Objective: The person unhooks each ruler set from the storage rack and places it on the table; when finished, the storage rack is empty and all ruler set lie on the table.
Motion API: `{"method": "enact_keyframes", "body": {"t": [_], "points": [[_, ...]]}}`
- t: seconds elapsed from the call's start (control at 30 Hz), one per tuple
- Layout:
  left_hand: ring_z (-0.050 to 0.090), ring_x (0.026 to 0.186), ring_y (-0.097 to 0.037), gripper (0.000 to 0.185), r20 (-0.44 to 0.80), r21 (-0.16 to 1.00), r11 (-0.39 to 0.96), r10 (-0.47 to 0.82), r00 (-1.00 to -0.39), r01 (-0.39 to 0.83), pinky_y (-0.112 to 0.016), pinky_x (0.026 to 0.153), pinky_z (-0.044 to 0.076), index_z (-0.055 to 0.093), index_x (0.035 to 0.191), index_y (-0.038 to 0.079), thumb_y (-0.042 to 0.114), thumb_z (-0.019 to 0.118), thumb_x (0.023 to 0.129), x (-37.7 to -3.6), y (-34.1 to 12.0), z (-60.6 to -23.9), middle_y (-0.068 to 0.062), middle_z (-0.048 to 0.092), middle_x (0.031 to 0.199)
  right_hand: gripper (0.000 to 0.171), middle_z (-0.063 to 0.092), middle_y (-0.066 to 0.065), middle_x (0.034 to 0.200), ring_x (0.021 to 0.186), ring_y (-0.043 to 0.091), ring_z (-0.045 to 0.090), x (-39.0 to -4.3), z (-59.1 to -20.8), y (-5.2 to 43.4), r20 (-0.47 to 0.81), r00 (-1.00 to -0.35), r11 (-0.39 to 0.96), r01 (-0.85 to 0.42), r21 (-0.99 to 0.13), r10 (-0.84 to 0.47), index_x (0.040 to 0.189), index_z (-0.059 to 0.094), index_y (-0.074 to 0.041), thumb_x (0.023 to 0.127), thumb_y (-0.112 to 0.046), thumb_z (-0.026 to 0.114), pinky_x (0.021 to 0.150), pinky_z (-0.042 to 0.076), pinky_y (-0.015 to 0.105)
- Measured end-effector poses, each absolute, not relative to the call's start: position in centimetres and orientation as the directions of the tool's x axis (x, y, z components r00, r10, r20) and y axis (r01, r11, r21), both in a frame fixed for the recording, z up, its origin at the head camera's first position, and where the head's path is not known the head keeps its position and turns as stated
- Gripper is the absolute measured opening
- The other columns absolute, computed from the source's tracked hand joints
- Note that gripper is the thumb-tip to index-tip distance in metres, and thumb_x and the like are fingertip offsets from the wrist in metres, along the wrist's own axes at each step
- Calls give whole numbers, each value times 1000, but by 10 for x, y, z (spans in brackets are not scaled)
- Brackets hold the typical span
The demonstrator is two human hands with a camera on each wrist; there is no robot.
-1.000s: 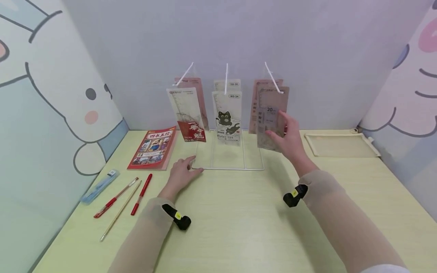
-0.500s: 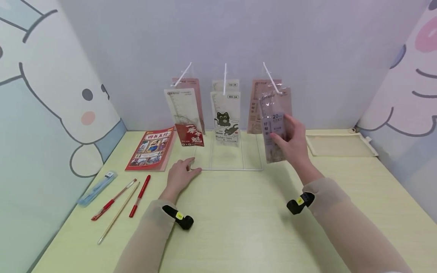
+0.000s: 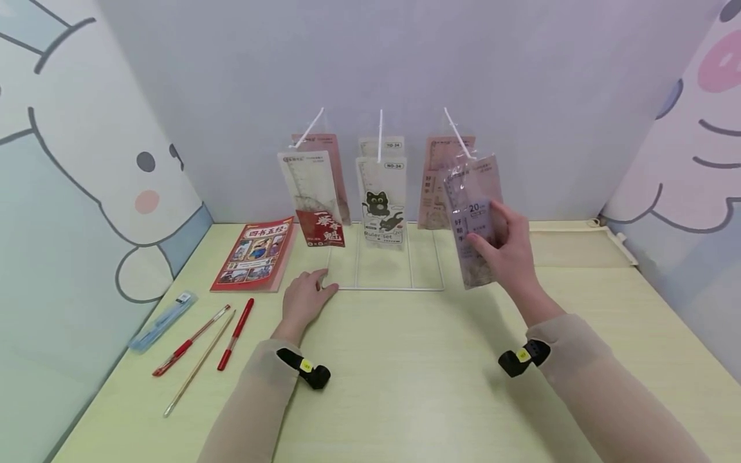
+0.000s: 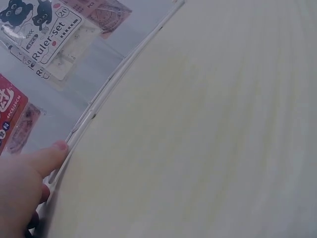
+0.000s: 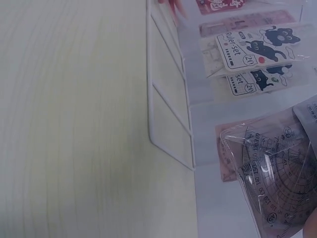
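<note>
The clear ruler-set packet [image 3: 476, 218] is held up in the air in front of the right-hand hook [image 3: 457, 134] of the white wire display rack [image 3: 384, 286], tilted, its top edge close beside the hook's tip; whether the hang hole has fully left the hook I cannot tell. The right hand [image 3: 509, 247] pinches it at mid-height, thumb across the front and fingers behind; the right wrist view shows the protractor and rulers inside the packet [image 5: 277, 173]. The step in hand looks like taking this front packet off its peg, and the next move would call for drawing it clear of the tip without dragging the pink packet [image 3: 434, 183] hanging behind it. The left hand [image 3: 303, 299] lies flat and relaxed, fingertips pressing the rack's front left corner, holding nothing. Compared with a second ago the packet has come forward and lower, away from the pink one, and the right hand has pulled back toward the person, while the left hand has kept its place on the rack
</note>
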State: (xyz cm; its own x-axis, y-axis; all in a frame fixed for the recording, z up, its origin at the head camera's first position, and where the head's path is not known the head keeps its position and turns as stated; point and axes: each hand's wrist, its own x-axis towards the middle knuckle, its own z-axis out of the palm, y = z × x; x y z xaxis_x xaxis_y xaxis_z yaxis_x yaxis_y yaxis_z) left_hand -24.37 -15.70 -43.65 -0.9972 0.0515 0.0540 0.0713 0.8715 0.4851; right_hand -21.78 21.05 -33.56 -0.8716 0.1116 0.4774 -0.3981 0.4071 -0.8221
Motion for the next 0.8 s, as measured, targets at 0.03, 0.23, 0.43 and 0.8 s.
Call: {"method": "enact_keyframes", "body": {"t": [0.03,0.23,0.43,0.8], "points": [[45,74,-22,54,54,483,873,51,-997,71,-34,63,32,54,133,14,45,59,89,-244,-157,-437,-4,51,83,74,35,13,131,97,18,52,-216,-335,211,476,-873,411,-397,-821,108,144,30,-17,83,-5,69,72,45,23],[46,74,-22,54,53,479,876,42,-998,63,-34,63,33,54,133,14,46,59,89,-244,-157,-437,-4,52,83,74,39,13,129,93,15,51,-205,-331,216,496,-865,463,-410,-786,77,144,30,-16,83,-4,70,68,44,19],[46,75,-22,55,53,471,879,51,-997,70,-35,64,34,54,133,14,46,59,88,-245,-158,-437,-5,52,83,75,40,12,129,96,14,51,-198,-327,220,515,-853,495,-414,-764,80,143,31,-15,81,-3,71,69,44,19],[48,77,-23,56,46,453,889,48,-998,64,-36,66,37,54,133,14,47,59,88,-245,-156,-436,-5,54,87,78,42,12,130,99,9,51,-189,-324,226,571,-818,513,-461,-724,71,142,33,-16,78,5,72,72,43,16]]}}
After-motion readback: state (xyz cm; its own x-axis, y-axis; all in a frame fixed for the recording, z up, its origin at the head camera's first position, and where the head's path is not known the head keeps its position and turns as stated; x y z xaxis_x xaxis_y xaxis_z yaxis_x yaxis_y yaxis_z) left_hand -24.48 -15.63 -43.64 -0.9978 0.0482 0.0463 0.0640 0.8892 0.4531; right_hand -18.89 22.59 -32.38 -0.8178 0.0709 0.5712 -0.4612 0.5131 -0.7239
